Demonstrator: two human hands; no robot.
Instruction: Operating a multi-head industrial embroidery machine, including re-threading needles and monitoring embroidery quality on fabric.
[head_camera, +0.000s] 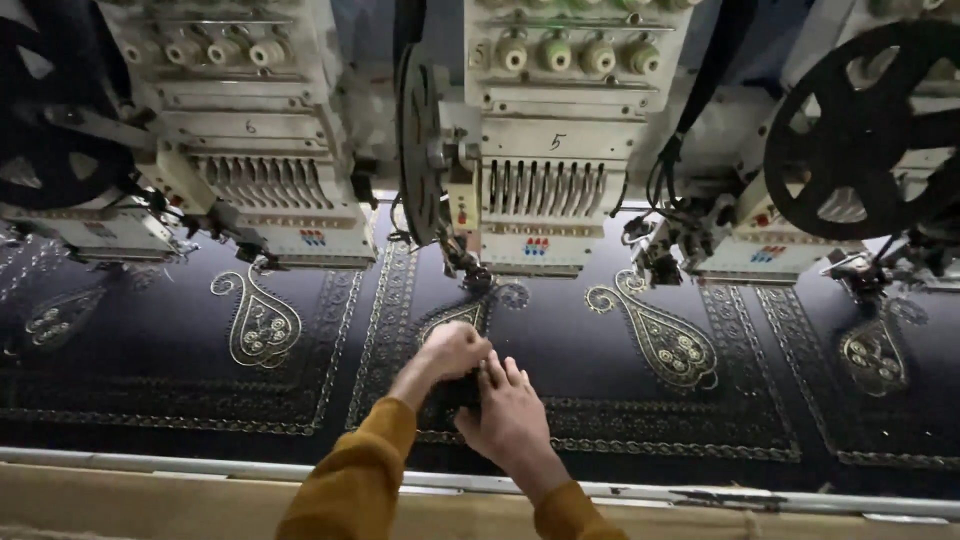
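Both hands work on the dark navy gold-embroidered cloth beneath the middle white embroidery head. Left hand clenched; right hand pressing flat, fingers spread. Next move likely needs steady fabric tension.

A long embroidery machine bed, edged at the front by a pale metal rail, carries a dark navy fabric stretched flat across its whole width and stitched with gold paisley motifs and ornate border bands, both hands resting on the cloth
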